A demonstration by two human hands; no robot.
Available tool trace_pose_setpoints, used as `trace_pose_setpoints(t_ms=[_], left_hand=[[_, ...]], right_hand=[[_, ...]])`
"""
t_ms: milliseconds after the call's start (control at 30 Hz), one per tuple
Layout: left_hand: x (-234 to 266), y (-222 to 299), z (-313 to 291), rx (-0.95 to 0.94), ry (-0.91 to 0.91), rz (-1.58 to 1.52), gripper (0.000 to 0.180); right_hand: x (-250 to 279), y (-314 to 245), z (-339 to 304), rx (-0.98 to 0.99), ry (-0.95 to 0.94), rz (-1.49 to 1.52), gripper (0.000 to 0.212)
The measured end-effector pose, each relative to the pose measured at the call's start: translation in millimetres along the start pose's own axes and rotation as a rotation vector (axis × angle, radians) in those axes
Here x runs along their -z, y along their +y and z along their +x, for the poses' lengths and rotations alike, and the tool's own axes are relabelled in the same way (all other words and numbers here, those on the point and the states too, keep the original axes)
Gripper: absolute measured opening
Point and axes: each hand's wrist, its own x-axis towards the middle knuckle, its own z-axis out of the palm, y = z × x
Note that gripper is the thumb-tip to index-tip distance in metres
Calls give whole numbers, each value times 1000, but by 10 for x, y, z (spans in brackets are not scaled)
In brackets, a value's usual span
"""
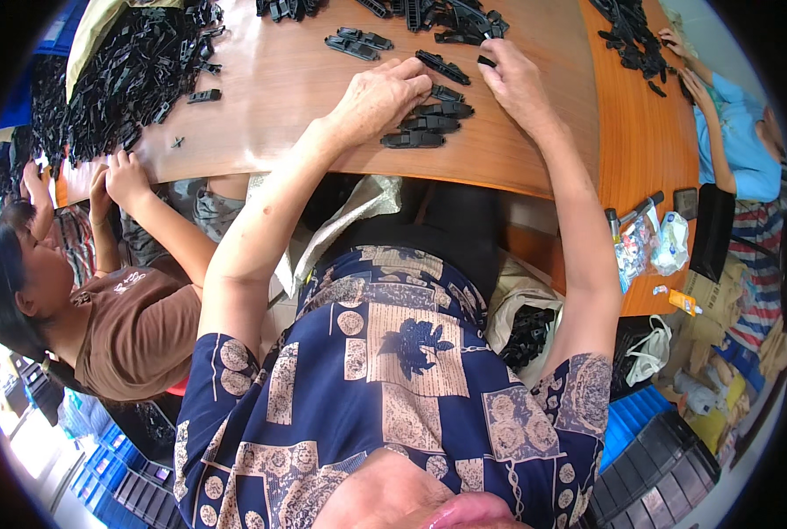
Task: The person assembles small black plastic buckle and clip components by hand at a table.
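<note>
On the wooden table, my left hand [383, 99] lies beside a short row of black plastic parts [413, 139]. Its fingers are curled together, and the end of one black part [447, 93] shows at their tips. Another long black part [443, 67] lies just beyond them. To the right, my right hand [514, 81] is closed in a pinch on a small dark piece [487, 61], partly covered by the fingers. More black parts [358, 42] lie farther up the table, and a cluster [464, 22] sits beyond my right hand.
A large heap of black parts [138, 79] covers the table's left side. A person in brown [138, 326] works at my left; another in blue [746, 132] sits at the right by a smaller pile [631, 40]. An open sack [521, 326] with black parts stands below the edge.
</note>
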Motion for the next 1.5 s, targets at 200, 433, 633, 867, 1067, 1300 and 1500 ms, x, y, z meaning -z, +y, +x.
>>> trace_pose_setpoints(t_ms=[200, 433, 633, 867, 1067, 1300, 1500], left_hand=[[-32, 28, 38, 206, 27, -69, 20], [-158, 99, 196, 138, -28, -101, 24], [-182, 43, 144, 152, 64, -247, 23], [-186, 77, 146, 168, 85, -304, 22], [-158, 110, 140, 158, 83, -320, 21], [-171, 82, 147, 133, 68, -307, 20], [-116, 108, 165, 268, 90, -316, 28]], right_hand=[[181, -43, -453, -259, 61, 256, 19], [559, -103, -543, -77, -230, -172, 19], [573, -273, -377, 48, -232, -354, 18], [459, -323, -271, 47, -341, -183, 16], [454, -382, -261, -20, -396, -150, 15], [218, -485, -237, -103, -317, -70, 19], [246, -11, 78, -88, -189, 161, 23]])
